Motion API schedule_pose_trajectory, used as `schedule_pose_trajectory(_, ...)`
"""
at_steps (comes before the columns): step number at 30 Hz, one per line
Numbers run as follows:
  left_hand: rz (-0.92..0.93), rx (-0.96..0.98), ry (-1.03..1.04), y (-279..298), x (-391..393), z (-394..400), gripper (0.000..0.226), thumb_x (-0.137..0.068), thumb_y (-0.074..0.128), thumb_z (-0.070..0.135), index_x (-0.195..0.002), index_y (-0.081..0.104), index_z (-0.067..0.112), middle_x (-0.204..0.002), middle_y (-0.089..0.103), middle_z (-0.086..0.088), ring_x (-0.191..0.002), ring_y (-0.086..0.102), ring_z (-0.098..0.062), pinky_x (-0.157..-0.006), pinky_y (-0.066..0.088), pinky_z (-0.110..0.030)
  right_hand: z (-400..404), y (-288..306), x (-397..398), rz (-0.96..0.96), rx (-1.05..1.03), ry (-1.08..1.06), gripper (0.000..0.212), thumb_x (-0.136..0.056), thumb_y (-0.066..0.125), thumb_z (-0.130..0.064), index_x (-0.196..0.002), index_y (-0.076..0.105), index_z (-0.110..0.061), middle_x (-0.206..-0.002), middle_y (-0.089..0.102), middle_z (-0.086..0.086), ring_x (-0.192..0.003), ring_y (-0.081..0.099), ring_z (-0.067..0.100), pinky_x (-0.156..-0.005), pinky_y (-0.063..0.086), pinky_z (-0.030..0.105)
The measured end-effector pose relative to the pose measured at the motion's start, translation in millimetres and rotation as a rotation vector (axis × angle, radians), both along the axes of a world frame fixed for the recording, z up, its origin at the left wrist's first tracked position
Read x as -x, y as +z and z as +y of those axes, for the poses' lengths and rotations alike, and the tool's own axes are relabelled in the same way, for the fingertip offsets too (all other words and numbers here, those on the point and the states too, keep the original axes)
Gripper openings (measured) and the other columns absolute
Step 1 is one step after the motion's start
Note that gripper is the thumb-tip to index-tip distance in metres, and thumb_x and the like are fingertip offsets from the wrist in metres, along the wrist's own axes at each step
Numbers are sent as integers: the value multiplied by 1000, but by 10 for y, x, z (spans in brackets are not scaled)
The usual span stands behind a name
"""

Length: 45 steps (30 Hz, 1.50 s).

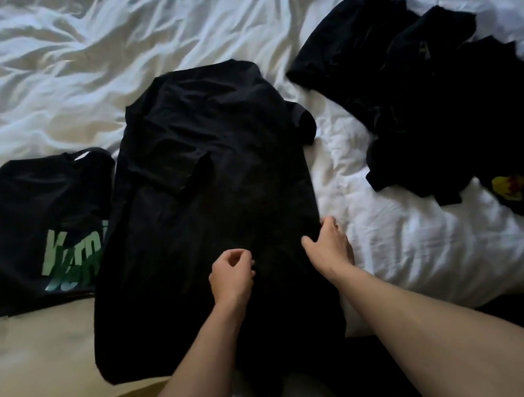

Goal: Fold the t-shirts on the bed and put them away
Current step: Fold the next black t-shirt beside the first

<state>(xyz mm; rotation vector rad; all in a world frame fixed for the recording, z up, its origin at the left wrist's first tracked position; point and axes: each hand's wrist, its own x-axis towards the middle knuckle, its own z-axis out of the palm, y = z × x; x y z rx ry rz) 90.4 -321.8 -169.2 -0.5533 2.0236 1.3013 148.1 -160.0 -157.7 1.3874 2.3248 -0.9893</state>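
black t-shirt under both hands on the bed

head view: a black t-shirt point(204, 186) lies lengthwise in the middle of the bed point(396, 239), on crumpled white bedding, sleeves turned in over the body, hem hanging toward the person. the left hand point(231, 277) rests on the lower body of the shirt, fingers curled and pinching the cloth. the right hand point(327, 246) sits at the shirt's right edge, fingers bent around that edge. a folded black t-shirt point(44, 227) with green lettering lies just left, touching the middle shirt. a heap of dark t-shirts point(437, 104) lies well apart to the right, one showing a yellow print.
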Motion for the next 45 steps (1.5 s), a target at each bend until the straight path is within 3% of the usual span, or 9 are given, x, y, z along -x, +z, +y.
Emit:
schedule_pose_trajectory(9,73,-127,-232,-203,1106,556,9,-95,62,27,-93,69,31,-91,74,0,-78,70,-10,-63,50,-24,577,-121,1155,124,-6,-214,58,-91,62,-42,-131,40,-6,-134,51,16,-122,52,34,-95,41,37)
schedule_pose_trajectory(13,211,-113,-376,-221,1718,918,9,-92,62,27,-96,70,28,-86,73,4,-83,70,-16,-79,58,-36,1053,-190,1768,254,137,-478,57,-85,63,-54,-120,53,-11,-118,63,9,-109,60,29,-96,47,37)
schedule_pose_trajectory(18,315,-64,-476,-154,2207,1389,13,-90,62,26,-101,68,24,-87,72,5,-85,70,-16,-88,56,-39,1384,-268,2134,440,306,-746,12,-87,67,-21,-94,63,-11,-92,69,10,-79,65,21,-74,57,34)
schedule_pose_trajectory(23,218,23,-590,-157,2381,1638,24,-92,60,32,-113,66,22,-99,69,5,-93,65,-15,-84,51,-31,1641,-35,2028,630,0,-1027,22,-90,63,-15,-111,58,-11,-97,59,3,-89,58,19,-77,45,25)
schedule_pose_trajectory(28,222,66,-676,-105,2386,1855,27,-94,58,37,-116,65,23,-97,63,7,-92,59,-13,-80,44,-26,1406,180,1987,715,-197,-738,21,-87,63,-8,-106,54,-5,-87,57,0,-84,54,17,-69,39,7)
schedule_pose_trajectory(35,-134,-269,-245,137,2489,1942,48,-93,53,58,-100,70,14,-94,67,-5,-82,61,-17,-60,49,-27,766,77,1943,601,-321,206,32,-74,58,-23,-104,59,-12,-103,56,8,-96,56,26,-82,50,39)
schedule_pose_trajectory(38,-167,-257,-373,142,2528,1748,49,-78,68,65,-88,73,18,-82,70,2,-82,66,-16,-73,49,-31,672,-54,1871,497,-275,476,45,-78,64,-34,-115,57,-10,-107,55,10,-96,58,32,-77,52,44)
schedule_pose_trajectory(42,165,62,-670,-56,2475,1535,24,-78,74,39,-80,68,17,-75,69,1,-76,66,-19,-66,46,-31,770,-59,1792,631,-163,253,31,-83,45,-31,-99,64,-13,-96,64,5,-84,63,25,-72,52,40)
schedule_pose_trajectory(45,299,-7,-686,-75,2372,1482,16,-80,59,31,-84,65,17,-75,67,4,-75,64,-17,-65,44,-32,1101,-55,1956,577,-206,-82,16,-89,56,-23,-100,62,-13,-94,65,4,-85,63,23,-77,50,38)
